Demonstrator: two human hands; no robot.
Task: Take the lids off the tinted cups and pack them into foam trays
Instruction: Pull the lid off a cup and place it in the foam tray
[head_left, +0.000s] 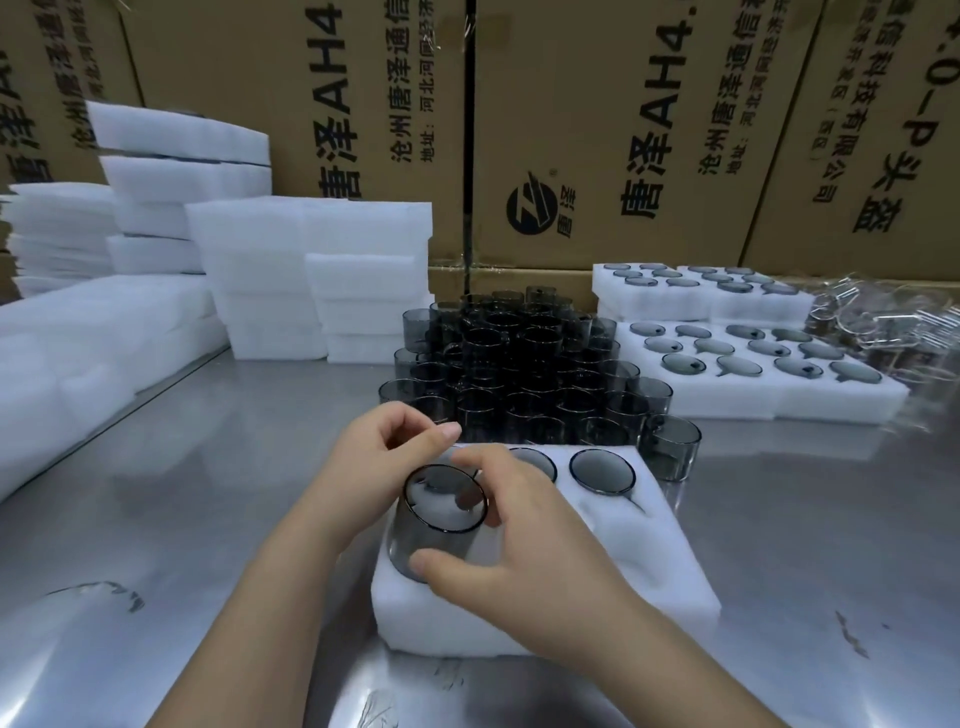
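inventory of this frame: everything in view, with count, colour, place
near foam tray: 1, white, table front centre
held cup: 1, smoky grey, over the near foam tray's front-left
seated cups: 2 visible, grey, that tray's back row
cup pile: dozens, dark grey, behind the near foam tray
filled foam trays: several, white, grey cups inside, right rear
foam stacks: several, white, left rear
clear heap: 1, transparent, far right; too blurred to identify
cardboard boxes: several, brown, black print, behind
table: 1, steel, under everything
left hand: fingers curled by the held cup's rim, contact unclear
right hand: grips the held cup
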